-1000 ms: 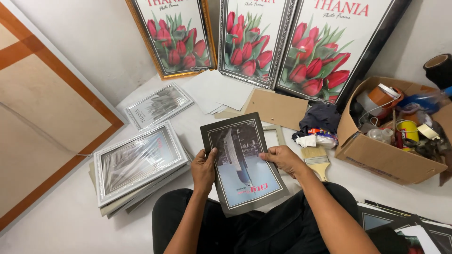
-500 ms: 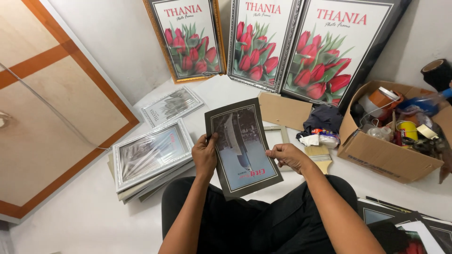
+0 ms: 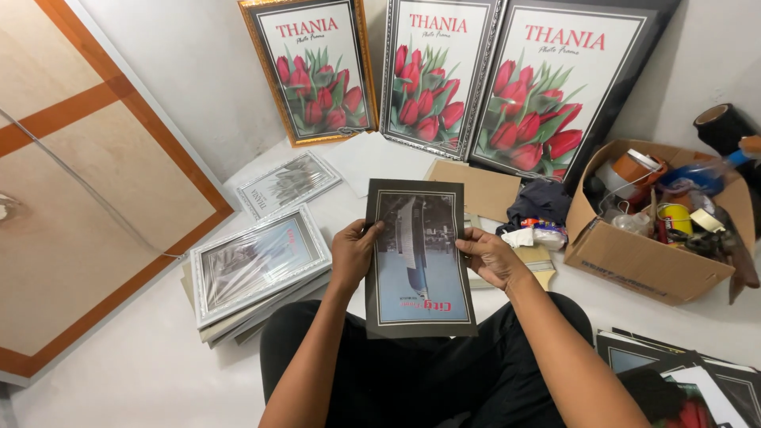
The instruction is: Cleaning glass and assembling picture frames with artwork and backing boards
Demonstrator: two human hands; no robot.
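I see both hands holding a dark-bordered print (image 3: pixel 418 257) up over the lap, above the black trousers (image 3: pixel 428 372). My left hand (image 3: pixel 353 255) grips its left edge, thumb on the front near the upper corner and the other fingers curled out of sight behind; my right hand (image 3: pixel 490 257) grips the right edge the same way, thumb lying on the border, fingers tucked behind the sheet. The print shows a tall building on a blue ground and stands upright, facing the camera. Just left of it on the white floor (image 3: pixel 143 372) sits a stack of silver frames (image 3: pixel 258 269) wrapped in clear film, with one more wrapped frame (image 3: pixel 289 182) lying beyond. Three framed tulip pictures (image 3: pixel 428 75) lean against the wall ahead. A sheet of brown cardboard (image 3: pixel 479 189) lies behind the print, and to the right a cardboard box (image 3: pixel 642 257) holds tape rolls and tins. A paintbrush (image 3: pixel 543 269) lies near my right wrist.
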